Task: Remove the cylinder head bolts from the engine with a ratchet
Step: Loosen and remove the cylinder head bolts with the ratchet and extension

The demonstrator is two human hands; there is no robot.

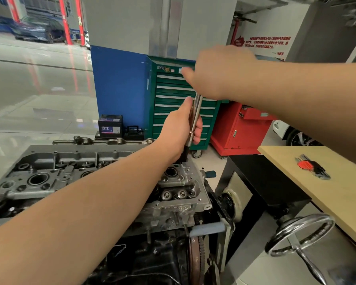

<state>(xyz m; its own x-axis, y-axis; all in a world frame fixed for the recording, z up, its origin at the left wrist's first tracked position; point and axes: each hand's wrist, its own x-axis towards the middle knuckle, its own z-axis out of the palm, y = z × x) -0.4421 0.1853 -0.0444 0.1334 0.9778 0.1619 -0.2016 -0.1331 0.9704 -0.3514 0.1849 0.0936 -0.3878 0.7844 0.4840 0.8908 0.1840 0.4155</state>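
Head view: ratchet upright, left hand grip low, right hand atop.

The ratchet extension is shiny polished metal. The cylinder head is dull grey cast metal. The desk is pale matt wood.

Car workshop (tool cabinet, engine)

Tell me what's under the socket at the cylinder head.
The black socket drops into the cylinder head behind the left hand. The bolt itself is hidden by socket and wrist.
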